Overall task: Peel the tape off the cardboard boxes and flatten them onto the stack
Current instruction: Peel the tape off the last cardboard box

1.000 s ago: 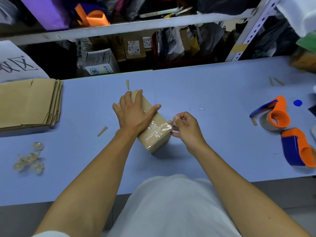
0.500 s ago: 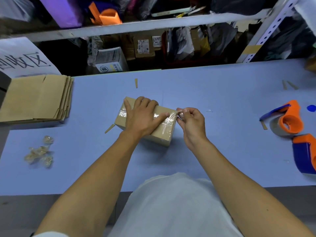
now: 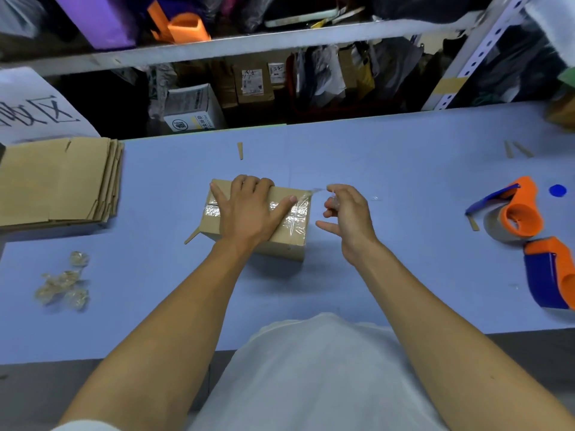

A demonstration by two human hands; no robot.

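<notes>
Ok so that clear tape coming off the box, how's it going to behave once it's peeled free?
The tape looks thin and wrinkled on the box, so probably floppy and weightless. It will likely cling to the right hand and itself, judging by the crumpled wads on the table.

Left hand (image 3: 249, 209) flat, palm down, fingers spread, thumb out to the right, pressing on the box (image 3: 289, 241). Right hand (image 3: 348, 213) raised just right of it, thumb and forefinger pinched on a clear tape (image 3: 317, 191) end, other fingers loosely curled. Both forearms bare, extended forward.
</notes>
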